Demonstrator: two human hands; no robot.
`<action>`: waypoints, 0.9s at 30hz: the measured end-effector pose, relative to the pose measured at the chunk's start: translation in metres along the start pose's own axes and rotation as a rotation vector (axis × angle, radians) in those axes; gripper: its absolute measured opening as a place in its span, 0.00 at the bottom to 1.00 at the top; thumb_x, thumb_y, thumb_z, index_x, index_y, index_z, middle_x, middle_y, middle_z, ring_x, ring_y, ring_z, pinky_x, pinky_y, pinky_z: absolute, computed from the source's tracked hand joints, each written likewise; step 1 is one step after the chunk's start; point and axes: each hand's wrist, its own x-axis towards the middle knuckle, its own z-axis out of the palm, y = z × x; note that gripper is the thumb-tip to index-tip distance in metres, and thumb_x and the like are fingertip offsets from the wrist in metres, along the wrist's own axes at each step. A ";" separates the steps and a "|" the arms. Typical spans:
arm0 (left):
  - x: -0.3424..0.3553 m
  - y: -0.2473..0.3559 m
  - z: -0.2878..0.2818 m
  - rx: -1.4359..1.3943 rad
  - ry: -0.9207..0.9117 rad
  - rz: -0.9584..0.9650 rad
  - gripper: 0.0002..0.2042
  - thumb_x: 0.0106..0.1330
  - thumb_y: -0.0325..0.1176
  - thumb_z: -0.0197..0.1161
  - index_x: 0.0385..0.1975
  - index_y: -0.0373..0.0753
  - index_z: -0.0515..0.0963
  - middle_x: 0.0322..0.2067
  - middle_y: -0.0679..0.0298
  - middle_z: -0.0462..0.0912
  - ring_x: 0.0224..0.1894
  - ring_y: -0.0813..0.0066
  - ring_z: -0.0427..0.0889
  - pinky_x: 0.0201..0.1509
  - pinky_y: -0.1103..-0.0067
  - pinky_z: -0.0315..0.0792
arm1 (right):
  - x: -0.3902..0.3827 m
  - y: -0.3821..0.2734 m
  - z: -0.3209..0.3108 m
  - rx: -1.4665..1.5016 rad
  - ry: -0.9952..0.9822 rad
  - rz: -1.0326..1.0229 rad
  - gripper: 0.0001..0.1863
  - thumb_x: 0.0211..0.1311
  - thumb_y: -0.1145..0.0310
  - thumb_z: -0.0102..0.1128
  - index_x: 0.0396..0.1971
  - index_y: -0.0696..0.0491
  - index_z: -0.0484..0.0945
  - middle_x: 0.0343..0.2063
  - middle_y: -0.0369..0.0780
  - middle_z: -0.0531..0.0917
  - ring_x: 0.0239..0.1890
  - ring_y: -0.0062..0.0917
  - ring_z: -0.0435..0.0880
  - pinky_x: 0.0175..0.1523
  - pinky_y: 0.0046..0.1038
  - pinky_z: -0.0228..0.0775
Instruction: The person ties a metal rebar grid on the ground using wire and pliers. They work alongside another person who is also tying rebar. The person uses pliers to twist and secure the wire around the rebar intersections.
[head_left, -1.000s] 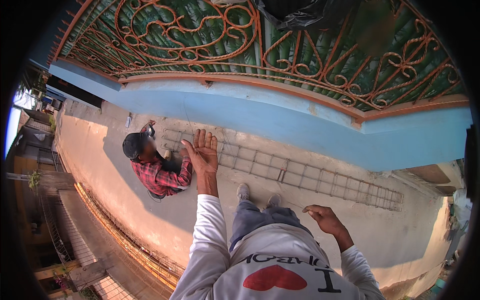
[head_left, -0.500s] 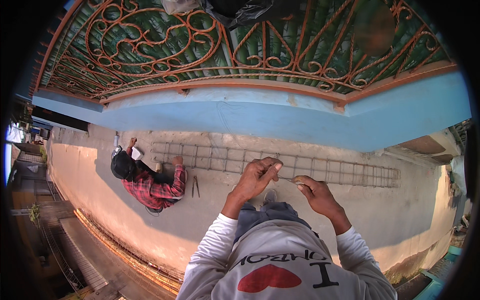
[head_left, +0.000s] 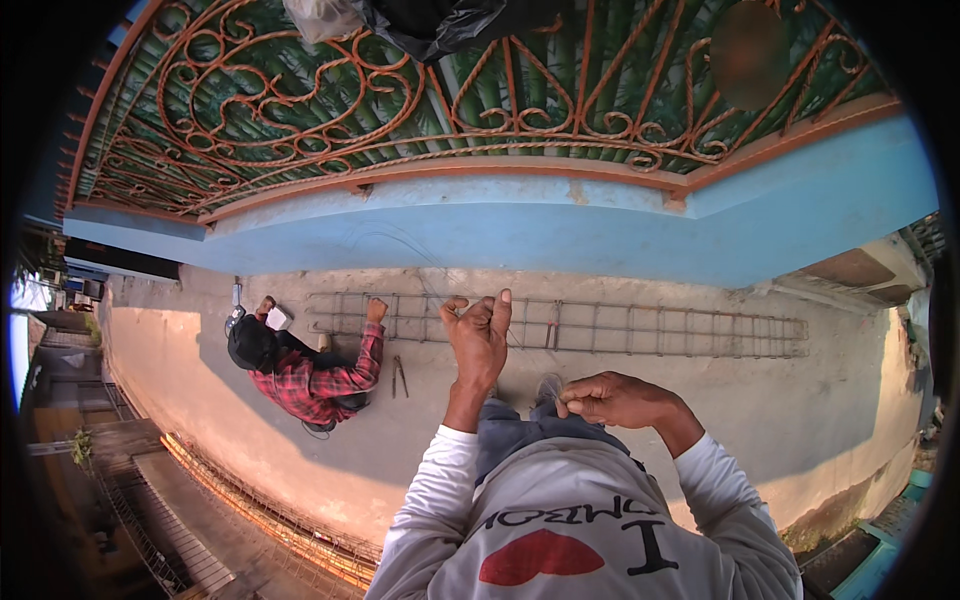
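My left hand [head_left: 478, 345] is raised over the middle of a long rebar cage [head_left: 630, 326] lying on the concrete. Its thumb and fingers point up and stand apart, and I make out nothing gripped in them. Lower and to the right, my right hand [head_left: 615, 399] is in front of my body with thumb and fingertips pressed together. Whatever it pinches is too fine to make out. Thin loose wire [head_left: 390, 238] curves against the blue wall, left of and beyond my left hand. My shoe [head_left: 549, 386] shows just beside the right fingertips.
A co-worker in a red plaid shirt [head_left: 320, 385] squats at the cage's left end, beside long-handled pincers [head_left: 399, 377]. The low blue wall [head_left: 560, 235] carries an orange iron fence [head_left: 420, 165]. A black plastic bag [head_left: 440, 25] hangs there. Long bars [head_left: 270, 520] lie at lower left.
My hands have moved apart: the left up and leftward with its fingers opening, the right down and a little left. The wire stretched between them before no longer shows there. The co-worker's raised hand has shifted.
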 end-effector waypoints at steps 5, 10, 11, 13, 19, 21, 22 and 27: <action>0.002 -0.001 -0.008 -0.242 0.014 -0.200 0.26 0.74 0.37 0.64 0.12 0.36 0.66 0.13 0.68 0.63 0.26 0.73 0.56 0.49 0.72 0.59 | 0.005 0.025 0.004 0.805 0.116 -0.183 0.13 0.80 0.63 0.50 0.44 0.57 0.78 0.23 0.30 0.70 0.25 0.14 0.65 0.30 0.21 0.59; -0.003 -0.016 -0.025 -0.415 -0.042 -0.293 0.25 0.74 0.39 0.64 0.12 0.40 0.66 0.13 0.74 0.63 0.18 0.85 0.56 0.21 0.80 0.52 | 0.025 0.015 0.004 0.446 0.636 -0.166 0.10 0.77 0.66 0.52 0.48 0.55 0.77 0.20 0.33 0.70 0.22 0.19 0.67 0.29 0.26 0.64; -0.005 -0.016 -0.029 -0.432 -0.064 -0.391 0.26 0.74 0.39 0.64 0.12 0.39 0.65 0.13 0.73 0.63 0.18 0.84 0.56 0.23 0.79 0.54 | 0.031 0.002 0.006 0.163 0.764 -0.118 0.09 0.76 0.67 0.53 0.48 0.54 0.78 0.20 0.36 0.73 0.22 0.21 0.71 0.29 0.29 0.66; -0.002 -0.005 -0.041 -0.471 -0.113 -0.584 0.28 0.73 0.40 0.65 0.11 0.37 0.64 0.14 0.70 0.64 0.19 0.82 0.57 0.26 0.76 0.57 | 0.036 -0.002 0.005 -0.318 0.900 -0.100 0.10 0.73 0.70 0.53 0.49 0.53 0.78 0.22 0.41 0.78 0.25 0.28 0.78 0.32 0.35 0.71; -0.006 -0.023 -0.049 -0.466 -0.091 -0.487 0.28 0.72 0.42 0.67 0.10 0.39 0.63 0.14 0.73 0.64 0.19 0.86 0.56 0.21 0.79 0.53 | 0.048 0.027 -0.001 -0.682 0.552 -0.192 0.15 0.68 0.73 0.54 0.53 0.53 0.79 0.30 0.46 0.86 0.33 0.42 0.85 0.37 0.44 0.75; -0.005 -0.023 -0.053 -0.514 -0.102 -0.486 0.28 0.72 0.41 0.68 0.10 0.40 0.63 0.14 0.73 0.64 0.18 0.86 0.57 0.21 0.80 0.53 | 0.055 0.037 -0.003 -0.533 0.341 -0.375 0.14 0.70 0.70 0.55 0.53 0.53 0.79 0.23 0.42 0.83 0.26 0.37 0.83 0.34 0.40 0.73; -0.005 -0.023 -0.056 -0.532 -0.102 -0.489 0.28 0.72 0.41 0.68 0.10 0.40 0.63 0.14 0.74 0.64 0.18 0.86 0.57 0.20 0.80 0.54 | 0.055 0.031 -0.004 -0.361 0.188 -0.310 0.14 0.71 0.69 0.55 0.53 0.53 0.80 0.21 0.38 0.79 0.23 0.31 0.78 0.31 0.37 0.70; -0.004 -0.007 -0.071 -0.586 -0.043 -0.499 0.27 0.72 0.41 0.68 0.11 0.41 0.64 0.13 0.74 0.64 0.16 0.87 0.58 0.19 0.81 0.53 | 0.039 -0.013 -0.002 0.352 -0.285 -0.010 0.14 0.76 0.61 0.58 0.48 0.55 0.83 0.18 0.26 0.62 0.20 0.13 0.55 0.25 0.21 0.50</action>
